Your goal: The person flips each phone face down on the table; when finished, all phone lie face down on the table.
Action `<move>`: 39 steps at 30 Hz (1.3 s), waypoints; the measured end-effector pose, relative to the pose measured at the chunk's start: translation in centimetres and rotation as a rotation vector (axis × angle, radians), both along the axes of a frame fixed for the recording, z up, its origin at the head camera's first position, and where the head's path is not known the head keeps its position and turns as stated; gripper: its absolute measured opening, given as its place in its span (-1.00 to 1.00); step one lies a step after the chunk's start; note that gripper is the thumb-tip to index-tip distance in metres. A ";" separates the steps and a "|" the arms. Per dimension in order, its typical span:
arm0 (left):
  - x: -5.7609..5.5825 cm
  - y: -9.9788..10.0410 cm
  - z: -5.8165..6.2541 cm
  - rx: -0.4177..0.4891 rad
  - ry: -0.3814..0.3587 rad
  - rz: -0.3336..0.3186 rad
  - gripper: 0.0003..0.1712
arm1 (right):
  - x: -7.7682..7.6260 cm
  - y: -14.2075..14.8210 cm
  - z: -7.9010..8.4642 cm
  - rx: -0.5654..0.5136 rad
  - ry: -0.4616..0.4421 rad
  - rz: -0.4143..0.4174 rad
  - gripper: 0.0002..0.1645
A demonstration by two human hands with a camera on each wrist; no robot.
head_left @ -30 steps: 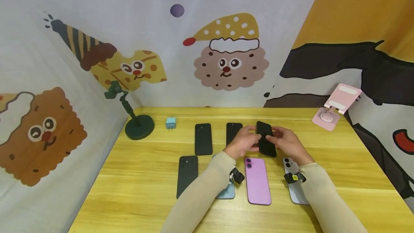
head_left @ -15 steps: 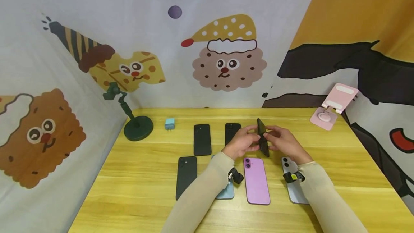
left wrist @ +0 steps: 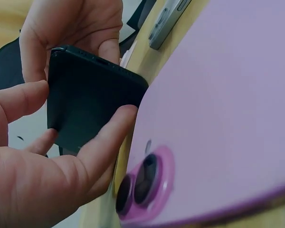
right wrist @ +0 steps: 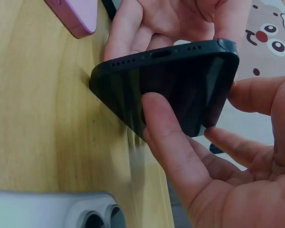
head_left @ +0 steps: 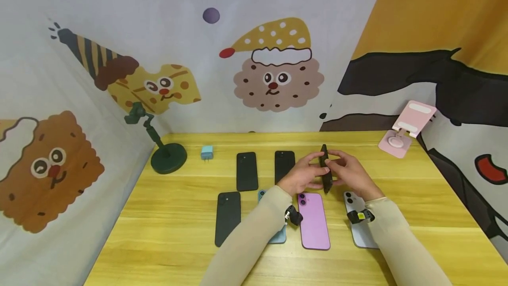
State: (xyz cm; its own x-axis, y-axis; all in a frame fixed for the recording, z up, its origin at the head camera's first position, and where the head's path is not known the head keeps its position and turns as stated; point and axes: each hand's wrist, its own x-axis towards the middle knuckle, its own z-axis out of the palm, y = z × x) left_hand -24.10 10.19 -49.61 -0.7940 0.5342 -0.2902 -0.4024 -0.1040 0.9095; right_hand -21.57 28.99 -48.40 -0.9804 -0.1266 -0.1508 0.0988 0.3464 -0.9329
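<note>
A black phone (head_left: 327, 183) is turned up on its long side between both hands, beyond the purple phone (head_left: 313, 222). My left hand (head_left: 302, 175) holds it from the left, with thumb and fingertips at its edges and flat side in the left wrist view. From the right, my right hand (head_left: 352, 175) grips it too; in the right wrist view the thumb lies across the dark glossy screen (right wrist: 199, 80). Its end with the charging port faces the wrist cameras. Whether its lower side touches the table, I cannot tell.
More black phones lie left of the hands: one behind my left hand (head_left: 284, 162), one farther left (head_left: 247, 171), one nearer (head_left: 227, 220). My forearms partly cover a blue phone (head_left: 279, 236) and a white phone (head_left: 360, 235). Behind stand a green holder (head_left: 168, 158), blue charger (head_left: 207, 152) and pink stand (head_left: 412, 118).
The black phone has turned from screen facing up to standing on its side, edge toward the head camera. Both hands have shifted slightly right relative to the purple phone.
</note>
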 end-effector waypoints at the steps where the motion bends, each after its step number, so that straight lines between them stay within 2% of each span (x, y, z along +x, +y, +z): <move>1: 0.0 0.1 0.0 -0.001 -0.003 0.000 -0.30 | 0.0 0.1 0.1 -0.001 -0.003 -0.001 -0.19; 7: 0.1 0.4 0.0 -0.025 -0.010 -0.014 -0.26 | 0.2 0.3 0.4 -0.001 0.000 -0.008 -0.23; 11: 0.1 0.2 0.2 -0.047 -0.005 -0.012 -0.26 | 0.5 0.4 0.5 0.040 0.014 -0.031 -0.29; 15: 0.0 -0.4 0.3 -0.071 0.016 0.022 -0.30 | 0.7 0.4 0.8 0.085 0.037 -0.059 -0.31; 21: -0.3 -1.2 0.1 -0.048 0.019 0.095 -0.33 | 0.7 0.1 1.4 0.089 0.064 -0.084 -0.32; 28: -0.3 -1.3 -0.5 -0.017 -0.020 0.096 -0.31 | 0.9 -0.2 1.7 0.064 0.061 -0.085 -0.31; 34: -0.4 -1.4 -0.4 -0.021 0.000 0.121 -0.34 | 0.6 0.1 1.6 0.051 0.082 -0.101 -0.33; 39: -0.5 -1.5 -0.3 -0.062 0.024 0.127 -0.33 | 0.4 0.4 1.6 0.107 0.069 -0.116 -0.34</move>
